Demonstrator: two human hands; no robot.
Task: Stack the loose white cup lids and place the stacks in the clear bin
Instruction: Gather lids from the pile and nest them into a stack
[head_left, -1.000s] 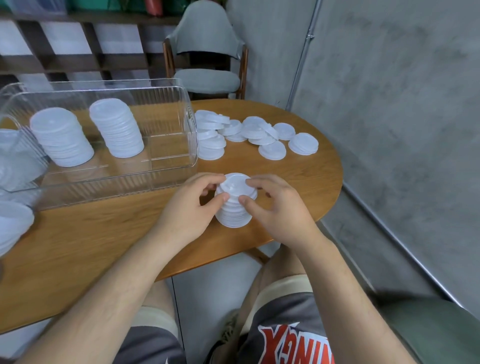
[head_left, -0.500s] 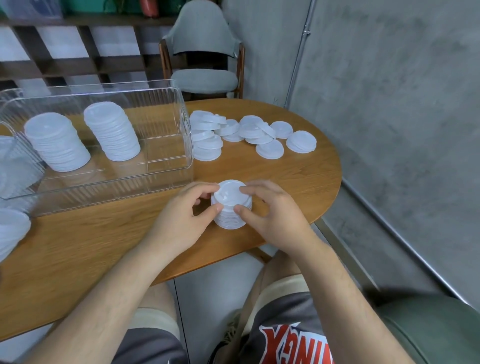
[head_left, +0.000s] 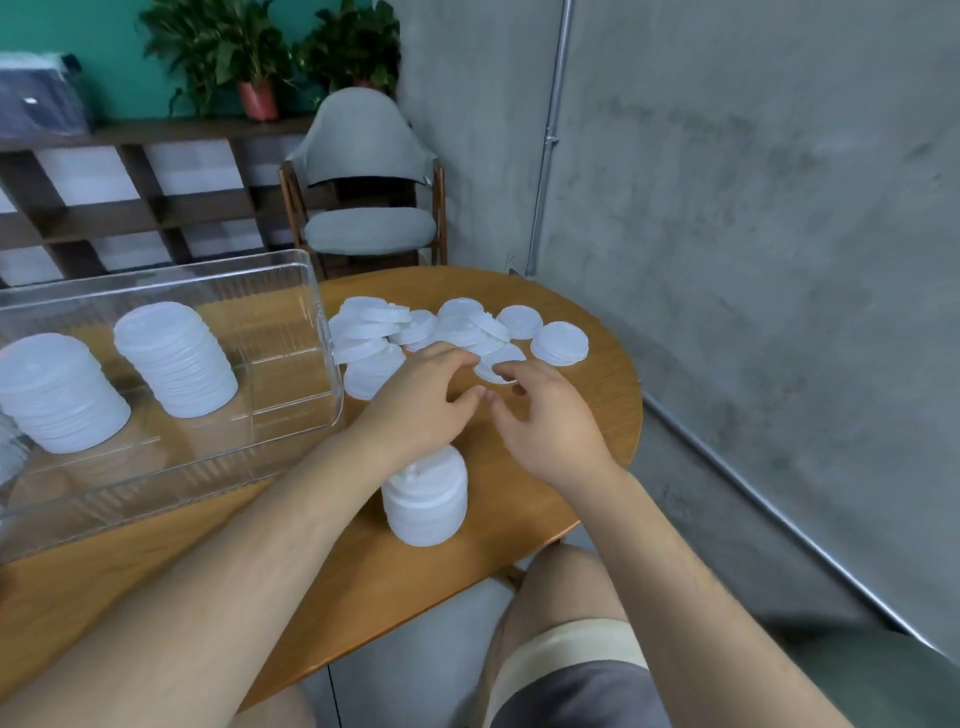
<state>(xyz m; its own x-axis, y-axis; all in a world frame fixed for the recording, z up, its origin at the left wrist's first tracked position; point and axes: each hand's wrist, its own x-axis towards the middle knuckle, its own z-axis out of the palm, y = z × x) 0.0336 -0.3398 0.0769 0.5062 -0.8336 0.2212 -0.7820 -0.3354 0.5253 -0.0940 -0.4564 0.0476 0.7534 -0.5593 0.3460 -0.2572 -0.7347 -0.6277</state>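
A stack of white cup lids (head_left: 426, 501) stands alone on the wooden table (head_left: 582, 441) near its front edge, partly under my left wrist. Both hands are beyond it, over the pile of loose white lids (head_left: 415, 332) at the table's far side. My left hand (head_left: 421, 397) hovers with relaxed fingers, holding nothing. The fingertips of my right hand (head_left: 545, 410) are loosely curled just above a loose lid (head_left: 498, 361). The clear bin (head_left: 322, 332) on the left holds two tall lid stacks (head_left: 174, 358) (head_left: 57, 392).
A grey chair (head_left: 369, 208) stands behind the table. A concrete wall with a metal pipe (head_left: 550, 135) runs along the right. A wooden shelf with potted plants (head_left: 244, 57) lies at the back left. My knees are below the table edge.
Both hands have let go of the near stack and moved forward to the loose lids. The stack stays standing on the table. The camera has tilted up.
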